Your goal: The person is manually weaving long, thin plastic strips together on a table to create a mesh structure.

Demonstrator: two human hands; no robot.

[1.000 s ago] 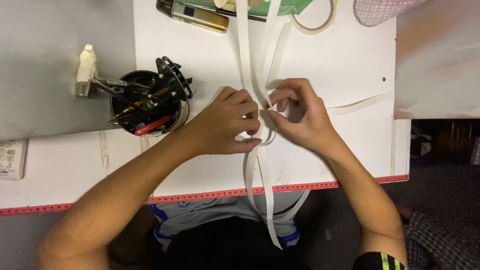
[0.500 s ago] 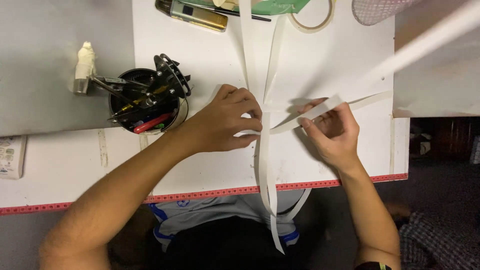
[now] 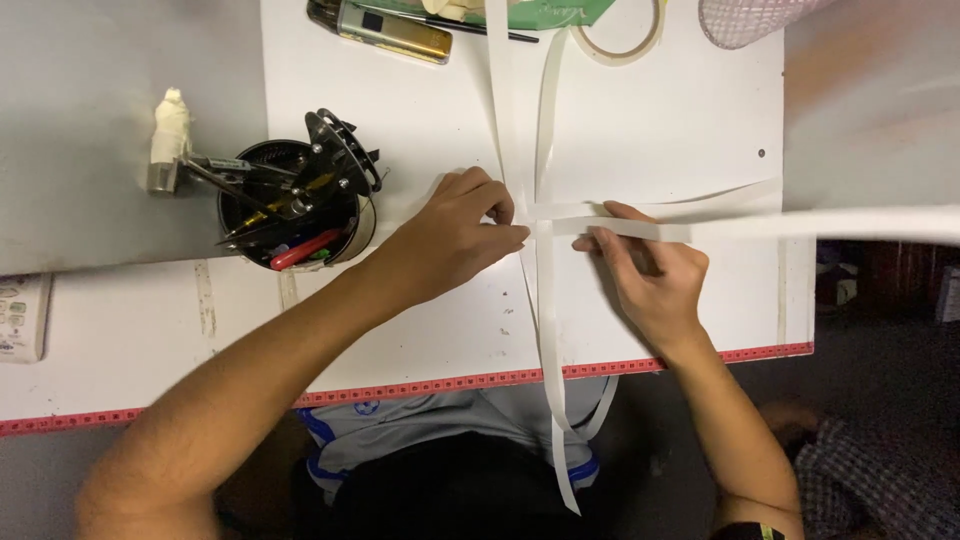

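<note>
Several long white paper strips [image 3: 548, 330] cross on a white table [image 3: 420, 340]. Two run from the far edge down past the near edge and hang off it. Two others run sideways to the right, one of them [image 3: 850, 222] stretching past the table's right edge. My left hand [image 3: 455, 240] presses its fingertips on the crossing point. My right hand [image 3: 645, 270] pinches the sideways strip just right of that crossing.
A black pot [image 3: 290, 205] full of pens and tools stands left of my left hand. A tape roll [image 3: 620, 35], a gold-coloured gadget [image 3: 385, 30] and a green sheet lie at the far edge. A red measuring tape [image 3: 420, 385] lines the near edge. A remote [image 3: 20, 315] lies far left.
My right hand has pulled a strip out sideways to the right and lowered it flat across the upright strips. My left hand stayed pressed on the crossing.
</note>
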